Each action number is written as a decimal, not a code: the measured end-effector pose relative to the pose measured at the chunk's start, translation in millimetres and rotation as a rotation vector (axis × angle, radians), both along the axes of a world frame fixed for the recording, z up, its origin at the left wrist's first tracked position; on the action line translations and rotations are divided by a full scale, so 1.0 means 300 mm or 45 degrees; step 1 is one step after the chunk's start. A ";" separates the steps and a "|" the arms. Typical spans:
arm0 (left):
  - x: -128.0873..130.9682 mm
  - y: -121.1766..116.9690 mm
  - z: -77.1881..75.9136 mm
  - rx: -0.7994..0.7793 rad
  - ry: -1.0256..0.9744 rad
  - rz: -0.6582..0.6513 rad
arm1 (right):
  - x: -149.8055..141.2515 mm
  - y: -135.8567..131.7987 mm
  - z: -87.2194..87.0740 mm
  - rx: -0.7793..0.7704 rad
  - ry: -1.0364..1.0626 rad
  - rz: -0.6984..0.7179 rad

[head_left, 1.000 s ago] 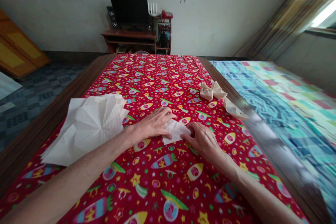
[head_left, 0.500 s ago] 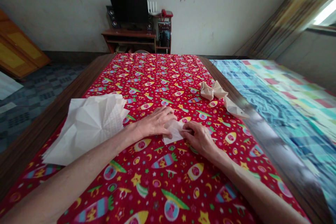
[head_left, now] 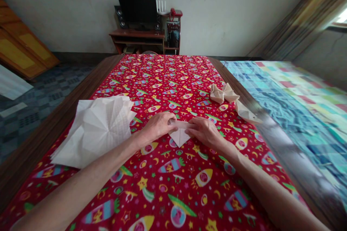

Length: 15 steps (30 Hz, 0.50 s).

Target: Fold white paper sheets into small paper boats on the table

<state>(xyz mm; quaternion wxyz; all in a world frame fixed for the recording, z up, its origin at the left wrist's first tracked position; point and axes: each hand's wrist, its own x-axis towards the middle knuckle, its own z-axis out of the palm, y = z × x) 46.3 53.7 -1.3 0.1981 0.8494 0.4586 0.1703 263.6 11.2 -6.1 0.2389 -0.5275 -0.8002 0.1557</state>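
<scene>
A small white folded paper (head_left: 180, 135) lies on the red patterned tablecloth (head_left: 168, 187) in the middle of the table, its point toward me. My left hand (head_left: 158, 125) pinches its upper left edge. My right hand (head_left: 204, 130) pinches its upper right edge. Both hands meet over the paper's top fold and hide part of it.
A pile of creased white paper sheets (head_left: 94, 128) lies at the left. Beige folded paper shapes (head_left: 224, 93) and a white folded piece (head_left: 246, 113) sit near the right table edge. A bed with a checked cover (head_left: 292, 101) is on the right, a desk with a monitor (head_left: 138, 9) by the far wall.
The paper went from lying flat under my pressing fingers to being pinched at its top edge by both hands, now showing a downward point. The view shifted slightly.
</scene>
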 end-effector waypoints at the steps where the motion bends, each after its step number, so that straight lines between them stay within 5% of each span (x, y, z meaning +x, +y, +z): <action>1: -0.002 0.009 0.000 -0.008 -0.001 -0.014 | -0.002 0.000 -0.001 0.002 -0.003 -0.008; 11: -0.050 0.046 0.027 -0.053 0.062 -0.120 | 0.019 -0.016 -0.021 0.131 0.062 0.077; 15: -0.064 0.005 0.027 0.114 0.061 -0.196 | 0.039 -0.022 -0.036 0.273 -0.002 0.164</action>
